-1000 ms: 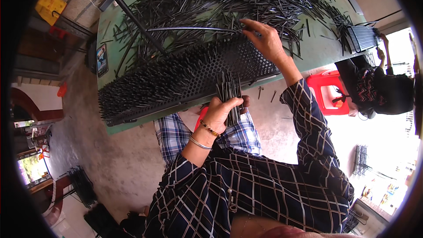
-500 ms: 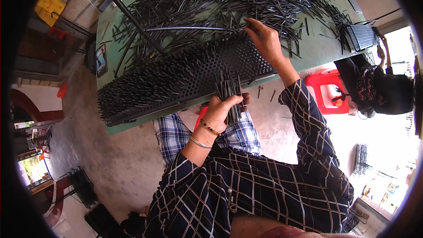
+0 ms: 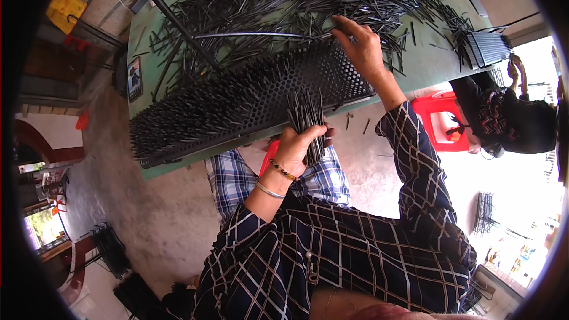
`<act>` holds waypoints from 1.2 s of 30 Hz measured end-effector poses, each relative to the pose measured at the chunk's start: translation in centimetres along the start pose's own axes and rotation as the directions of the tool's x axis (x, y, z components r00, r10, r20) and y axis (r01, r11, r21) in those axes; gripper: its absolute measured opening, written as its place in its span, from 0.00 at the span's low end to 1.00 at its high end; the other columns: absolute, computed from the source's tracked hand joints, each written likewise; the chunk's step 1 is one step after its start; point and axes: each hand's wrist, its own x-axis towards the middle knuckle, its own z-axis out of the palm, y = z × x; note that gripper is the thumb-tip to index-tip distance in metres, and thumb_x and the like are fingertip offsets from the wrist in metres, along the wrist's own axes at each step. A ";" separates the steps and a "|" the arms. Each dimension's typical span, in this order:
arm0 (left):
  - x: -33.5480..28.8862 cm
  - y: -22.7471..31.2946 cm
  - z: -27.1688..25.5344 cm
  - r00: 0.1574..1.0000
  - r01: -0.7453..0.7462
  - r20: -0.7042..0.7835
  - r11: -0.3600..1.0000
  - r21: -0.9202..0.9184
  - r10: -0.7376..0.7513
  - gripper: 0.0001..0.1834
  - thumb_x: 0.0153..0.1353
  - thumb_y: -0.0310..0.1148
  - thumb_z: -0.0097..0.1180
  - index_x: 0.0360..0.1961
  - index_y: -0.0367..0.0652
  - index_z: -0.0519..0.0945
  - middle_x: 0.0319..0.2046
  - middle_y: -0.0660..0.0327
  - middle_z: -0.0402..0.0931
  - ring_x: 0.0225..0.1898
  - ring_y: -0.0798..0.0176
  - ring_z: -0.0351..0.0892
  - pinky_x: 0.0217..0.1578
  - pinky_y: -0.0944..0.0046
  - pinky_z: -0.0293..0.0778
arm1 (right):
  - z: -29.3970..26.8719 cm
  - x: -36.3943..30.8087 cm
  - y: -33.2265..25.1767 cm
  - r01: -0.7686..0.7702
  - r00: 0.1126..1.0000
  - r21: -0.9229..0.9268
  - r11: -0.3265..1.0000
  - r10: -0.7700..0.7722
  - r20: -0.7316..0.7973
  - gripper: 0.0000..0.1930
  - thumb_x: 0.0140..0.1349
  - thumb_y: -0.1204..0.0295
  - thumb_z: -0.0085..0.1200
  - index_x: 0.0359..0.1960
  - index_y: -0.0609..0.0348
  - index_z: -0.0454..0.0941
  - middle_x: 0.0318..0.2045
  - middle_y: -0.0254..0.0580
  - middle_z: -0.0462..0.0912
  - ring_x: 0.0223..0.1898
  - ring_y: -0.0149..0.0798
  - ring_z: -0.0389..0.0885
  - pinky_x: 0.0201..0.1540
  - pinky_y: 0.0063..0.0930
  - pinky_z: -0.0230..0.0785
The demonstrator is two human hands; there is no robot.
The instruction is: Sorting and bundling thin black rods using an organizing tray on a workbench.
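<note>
My left hand (image 3: 294,148) is closed around a bundle of thin black sticks (image 3: 307,111), which stand roughly upright in front of my lap. My right hand (image 3: 366,53) is over the far right part of a long black perforated board (image 3: 269,98). Its thumb and index finger point left with a gap between them, and no stick shows there; the other fingers are partly hidden. Many black sticks (image 3: 184,104) stand upright in the board's holes over its left and middle, while bare holes show toward the right end.
Loose black sticks (image 3: 284,0) lie heaped across the green table (image 3: 435,59). A dark pole (image 3: 172,18) with a curved rod slants over the left side, near a phone (image 3: 135,80). At right, another person (image 3: 515,118) works at a similar rack (image 3: 487,48) beside a red stool (image 3: 435,121).
My right hand has shifted slightly up and to the right, away from the board's far edge. The left hand with its bundle of sticks has barely moved.
</note>
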 end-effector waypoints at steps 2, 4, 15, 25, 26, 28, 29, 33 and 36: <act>0.1 -0.1 -0.1 1.000 0.004 -0.001 1.000 0.017 -0.004 0.09 0.57 0.24 0.54 0.40 0.35 0.77 0.34 0.55 0.80 0.33 0.64 0.81 0.32 0.67 0.78 | -0.1 0.0 -0.1 0.125 0.992 -0.026 0.992 -0.125 0.001 0.16 0.56 0.71 0.61 0.48 0.52 0.80 0.36 0.42 0.84 0.35 0.42 0.80 0.41 0.31 0.72; 0.1 -0.2 -0.2 1.000 0.004 -0.013 1.000 0.015 -0.004 0.06 0.55 0.23 0.57 0.35 0.33 0.78 0.31 0.56 0.80 0.33 0.62 0.82 0.32 0.64 0.80 | -0.2 -0.2 -0.4 0.248 0.967 -0.045 0.968 -0.245 0.064 0.15 0.56 0.70 0.61 0.46 0.52 0.80 0.33 0.41 0.84 0.34 0.41 0.79 0.41 0.31 0.70; 0.0 0.1 0.2 1.000 -0.011 0.010 1.000 0.014 0.011 0.06 0.55 0.23 0.57 0.35 0.35 0.78 0.31 0.58 0.79 0.33 0.62 0.82 0.31 0.64 0.79 | -0.1 -0.5 -0.1 0.225 0.972 -0.142 0.964 -0.212 0.102 0.11 0.58 0.71 0.57 0.42 0.57 0.81 0.30 0.41 0.82 0.33 0.43 0.77 0.43 0.33 0.67; -0.2 1.0 0.5 0.992 -0.124 0.000 0.991 0.055 0.124 0.09 0.57 0.25 0.56 0.39 0.34 0.78 0.32 0.57 0.81 0.34 0.64 0.81 0.33 0.67 0.78 | -4.1 -2.7 -6.5 -0.441 0.751 0.227 0.868 0.219 0.623 0.17 0.58 0.62 0.62 0.34 0.67 0.81 0.25 0.39 0.82 0.28 0.24 0.76 0.30 0.23 0.69; 0.2 1.0 0.3 0.995 -0.096 0.029 0.994 0.042 0.095 0.09 0.57 0.25 0.57 0.39 0.36 0.76 0.32 0.59 0.79 0.33 0.63 0.82 0.33 0.65 0.79 | -4.0 -3.5 -6.3 -0.423 0.726 0.271 0.865 0.144 0.673 0.15 0.58 0.62 0.62 0.31 0.67 0.81 0.22 0.39 0.81 0.26 0.25 0.76 0.28 0.23 0.68; 0.1 1.1 0.6 0.996 -0.084 0.039 0.996 0.036 0.083 0.09 0.57 0.25 0.57 0.39 0.35 0.76 0.33 0.58 0.79 0.34 0.63 0.82 0.34 0.64 0.80 | -3.5 -4.7 -5.9 -0.562 0.650 0.362 0.743 0.126 0.749 0.14 0.56 0.65 0.62 0.28 0.67 0.81 0.19 0.37 0.80 0.24 0.24 0.76 0.25 0.21 0.66; 0.1 1.1 0.8 0.996 -0.074 0.046 0.997 0.029 0.072 0.10 0.57 0.25 0.57 0.40 0.35 0.76 0.34 0.58 0.79 0.35 0.62 0.83 0.35 0.63 0.81 | -3.7 -4.9 -5.7 -0.562 0.652 0.361 0.744 0.130 0.747 0.14 0.56 0.65 0.62 0.28 0.67 0.81 0.19 0.37 0.80 0.24 0.24 0.76 0.25 0.21 0.66; 0.2 0.8 1.2 0.996 -0.090 0.017 0.993 -0.082 0.091 0.10 0.56 0.24 0.56 0.40 0.34 0.76 0.35 0.56 0.79 0.37 0.60 0.82 0.36 0.61 0.82 | -4.8 -4.4 -5.1 -0.668 0.689 0.435 0.604 0.281 0.668 0.13 0.59 0.68 0.60 0.36 0.69 0.79 0.28 0.38 0.82 0.30 0.25 0.77 0.32 0.21 0.70; 0.4 0.2 0.2 0.999 -0.031 0.016 0.999 -0.044 0.031 0.10 0.56 0.24 0.56 0.40 0.34 0.75 0.36 0.54 0.78 0.38 0.58 0.82 0.36 0.61 0.82 | -4.9 -2.6 -4.0 -0.517 0.847 0.512 0.686 0.323 0.423 0.13 0.61 0.70 0.58 0.42 0.69 0.78 0.33 0.39 0.83 0.35 0.27 0.79 0.38 0.21 0.72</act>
